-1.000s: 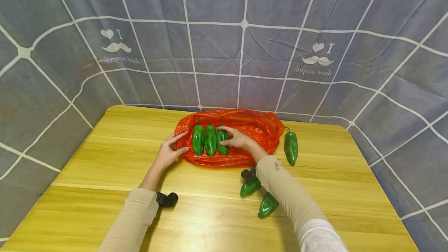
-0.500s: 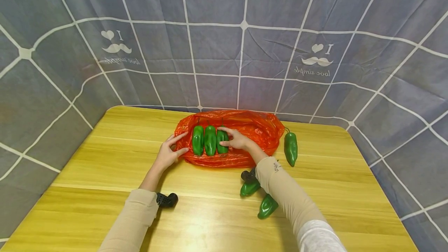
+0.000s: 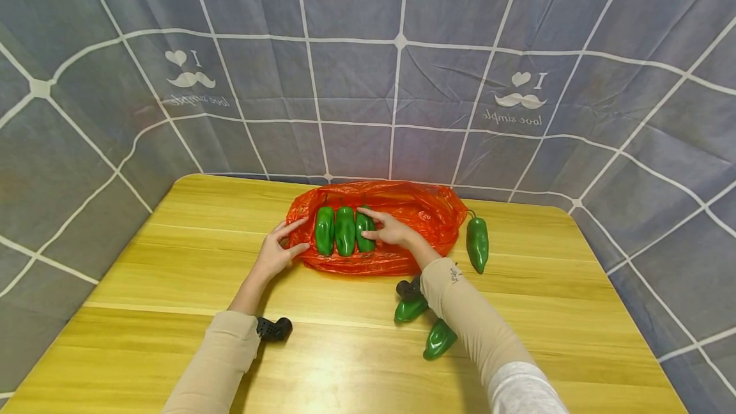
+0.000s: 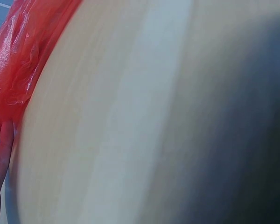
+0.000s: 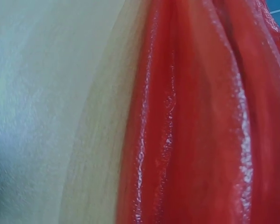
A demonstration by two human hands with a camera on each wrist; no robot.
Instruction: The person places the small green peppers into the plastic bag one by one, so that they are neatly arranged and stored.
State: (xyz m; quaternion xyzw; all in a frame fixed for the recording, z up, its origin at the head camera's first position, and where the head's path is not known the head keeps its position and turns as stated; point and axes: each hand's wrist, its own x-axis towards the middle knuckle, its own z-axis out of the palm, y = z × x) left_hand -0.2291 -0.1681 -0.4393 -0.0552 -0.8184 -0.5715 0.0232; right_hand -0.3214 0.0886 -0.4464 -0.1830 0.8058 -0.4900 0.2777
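Observation:
A red plastic bag (image 3: 425, 216) lies spread open toward the back of the table. Inside its left half, three green peppers stand side by side: a left pepper (image 3: 324, 231), a middle pepper (image 3: 345, 231) and a right pepper (image 3: 363, 223). My right hand (image 3: 395, 232) pinches the right one between thumb and fingers. With fingers and thumb spread, my left hand (image 3: 273, 254) touches the bag's left edge. One finger (image 4: 4, 144) shows against the red plastic in the left wrist view. The right wrist view holds only bag folds (image 5: 200, 116) and table; that hand is hidden there.
Right of the bag lies a loose green pepper (image 3: 477, 245). Two more, a near pepper (image 3: 440, 340) and a partly covered pepper (image 3: 411, 310), lie by my right forearm. A grey curtain (image 3: 356, 82) with white lines hangs behind the wooden table (image 3: 339, 363).

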